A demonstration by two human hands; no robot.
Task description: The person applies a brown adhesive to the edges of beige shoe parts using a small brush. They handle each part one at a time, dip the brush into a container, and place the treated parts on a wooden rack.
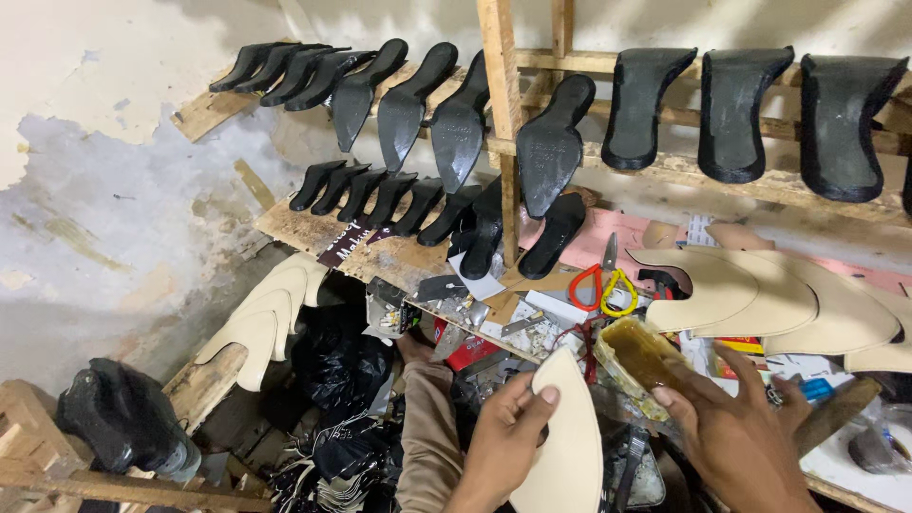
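Observation:
My left hand [503,432] grips a cream insole piece [570,446] by its edge, pointed tip upward, low in the middle of the head view. My right hand [736,423] hovers just right of it, fingers spread, fingertips touching an open tub of brown glue [638,356]. Several matching cream insole pieces [760,299] lie fanned out on the workbench to the right.
Black shoe soles [418,104] hang in rows on a wooden rack [501,114] against a peeling wall. Scissors with red and yellow handles [603,285] lie on the cluttered bench. More cream pieces [261,318] lean at the left, a black shoe [123,413] sits on a wooden frame.

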